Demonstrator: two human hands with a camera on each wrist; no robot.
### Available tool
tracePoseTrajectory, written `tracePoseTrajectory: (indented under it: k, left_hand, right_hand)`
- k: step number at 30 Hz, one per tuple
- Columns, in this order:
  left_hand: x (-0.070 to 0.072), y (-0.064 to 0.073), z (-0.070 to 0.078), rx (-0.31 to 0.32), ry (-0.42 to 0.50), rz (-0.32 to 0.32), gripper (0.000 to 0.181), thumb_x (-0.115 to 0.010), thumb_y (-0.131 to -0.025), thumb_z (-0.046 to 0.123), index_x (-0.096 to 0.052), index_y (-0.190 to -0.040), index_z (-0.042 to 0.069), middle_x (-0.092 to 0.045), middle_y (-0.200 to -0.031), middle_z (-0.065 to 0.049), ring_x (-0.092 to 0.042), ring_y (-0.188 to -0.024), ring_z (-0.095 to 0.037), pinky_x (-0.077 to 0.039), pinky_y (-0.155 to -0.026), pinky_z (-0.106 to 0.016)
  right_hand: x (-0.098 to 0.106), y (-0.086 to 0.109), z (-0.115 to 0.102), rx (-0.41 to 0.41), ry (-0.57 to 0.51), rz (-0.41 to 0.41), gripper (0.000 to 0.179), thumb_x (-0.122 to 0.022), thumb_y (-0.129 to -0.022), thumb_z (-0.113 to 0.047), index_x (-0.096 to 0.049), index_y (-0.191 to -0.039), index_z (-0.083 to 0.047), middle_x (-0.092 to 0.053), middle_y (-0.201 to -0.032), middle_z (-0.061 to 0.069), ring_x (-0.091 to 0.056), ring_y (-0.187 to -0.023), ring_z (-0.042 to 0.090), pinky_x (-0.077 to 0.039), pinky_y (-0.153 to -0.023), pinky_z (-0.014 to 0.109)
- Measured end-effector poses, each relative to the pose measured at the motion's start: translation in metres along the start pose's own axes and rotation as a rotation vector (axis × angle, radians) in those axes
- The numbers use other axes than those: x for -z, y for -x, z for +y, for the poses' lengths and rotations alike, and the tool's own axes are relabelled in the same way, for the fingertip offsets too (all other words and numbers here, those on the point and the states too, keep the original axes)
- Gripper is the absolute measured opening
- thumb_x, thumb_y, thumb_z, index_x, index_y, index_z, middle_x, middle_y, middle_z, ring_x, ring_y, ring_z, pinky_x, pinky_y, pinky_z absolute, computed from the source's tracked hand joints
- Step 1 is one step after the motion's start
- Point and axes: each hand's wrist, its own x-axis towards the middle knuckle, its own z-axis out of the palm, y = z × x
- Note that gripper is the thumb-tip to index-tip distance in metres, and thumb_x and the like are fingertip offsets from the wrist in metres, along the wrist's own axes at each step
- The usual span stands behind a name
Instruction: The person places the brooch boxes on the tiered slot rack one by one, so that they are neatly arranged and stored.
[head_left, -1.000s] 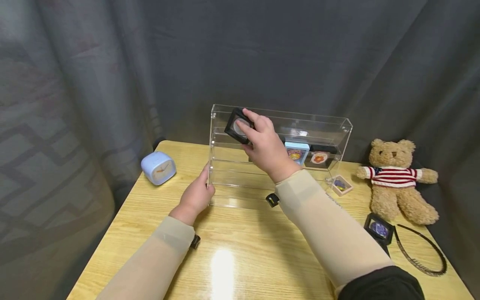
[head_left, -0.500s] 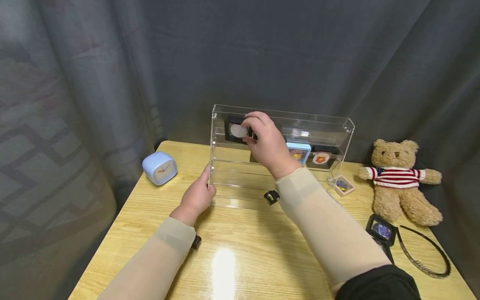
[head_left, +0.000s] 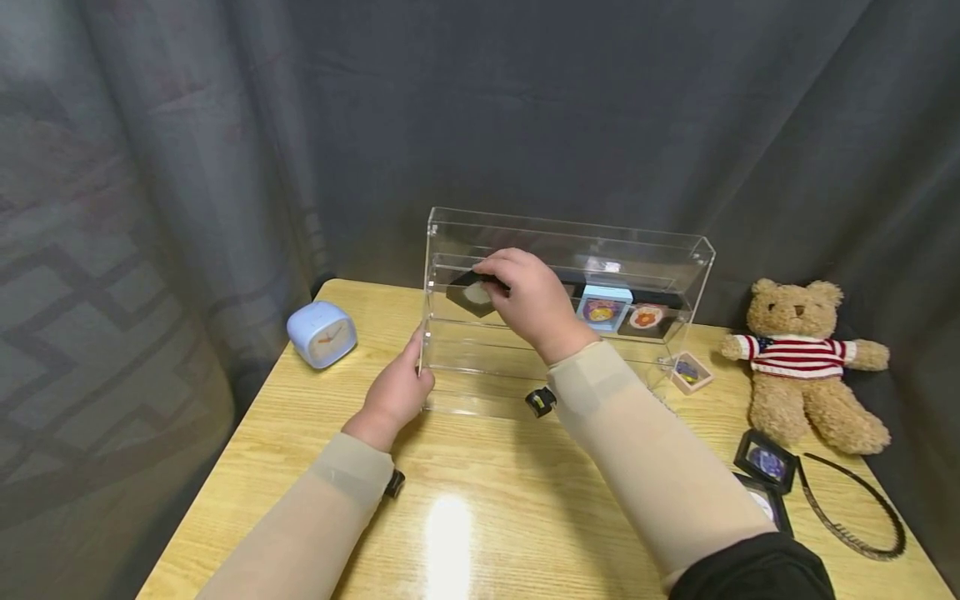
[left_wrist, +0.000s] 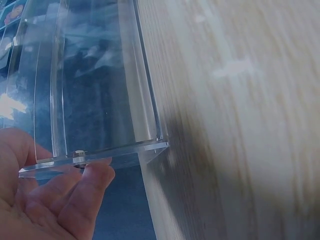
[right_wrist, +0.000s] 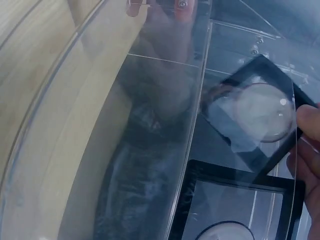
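A clear acrylic display rack (head_left: 480, 367) stands on the wooden table. Its left side panel is gripped by my left hand (head_left: 393, 387); the left wrist view shows thumb and fingers (left_wrist: 87, 200) on either side of the panel. My right hand (head_left: 536, 304) pinches a black display frame (head_left: 470, 296) with a round pale disc inside. Seen from the right wrist, that held frame (right_wrist: 260, 112) is tilted on a corner, behind clear acrylic, beside another black frame (right_wrist: 292, 200). On the same tier sit a light blue frame (head_left: 603, 308) and a black frame with an orange flower (head_left: 647, 317).
A blue alarm clock (head_left: 322, 335) stands left of the rack. To the right are a small wooden-framed piece (head_left: 692, 372), a teddy bear (head_left: 797, 367), a black frame with a purple picture (head_left: 767, 461), another black frame (head_left: 765, 502) and a headband (head_left: 855, 533).
My right hand has lowered the black frame from the rack's top to the tier below, tilting it onto a corner. The left hand has kept its grip on the side panel.
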Motion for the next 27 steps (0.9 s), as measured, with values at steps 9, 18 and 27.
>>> tracePoseTrajectory:
  k: [9, 18, 27]
  left_hand:
    - [0.001, 0.001, 0.001, -0.008, -0.010, 0.003, 0.079, -0.048, -0.099, 0.019, -0.003, -0.159, 0.043, -0.062, -0.128, -0.016, -0.054, -0.057, -0.024, -0.045, -0.051, -0.037]
    - [0.001, 0.001, 0.000, -0.010, -0.019, -0.001, 0.080, -0.048, -0.098, 0.018, -0.003, -0.159, 0.043, -0.060, -0.132, -0.016, -0.053, -0.057, -0.023, -0.045, -0.052, -0.037]
    - [0.002, 0.000, -0.001, -0.014, -0.012, -0.010, 0.080, -0.048, -0.099, 0.019, 0.000, -0.158, 0.044, -0.063, -0.124, -0.015, -0.051, -0.053, -0.023, -0.046, -0.050, -0.037]
  right_hand:
    - [0.006, 0.001, -0.003, -0.025, 0.157, -0.016, 0.009, -0.071, -0.092, -0.017, -0.076, -0.098, -0.012, -0.071, -0.101, 0.000, -0.060, -0.100, 0.022, -0.039, -0.098, 0.040]
    - [0.014, 0.012, 0.002, -0.048, 0.198, -0.038, 0.012, -0.070, -0.092, -0.025, -0.075, -0.085, -0.018, -0.071, -0.091, -0.004, -0.057, -0.098, 0.020, -0.036, -0.098, 0.048]
    - [0.095, 0.058, 0.036, -0.160, 0.064, 0.212, 0.010, -0.070, -0.091, -0.014, -0.076, -0.094, -0.006, -0.072, -0.099, 0.006, -0.060, -0.103, 0.027, -0.039, -0.101, 0.041]
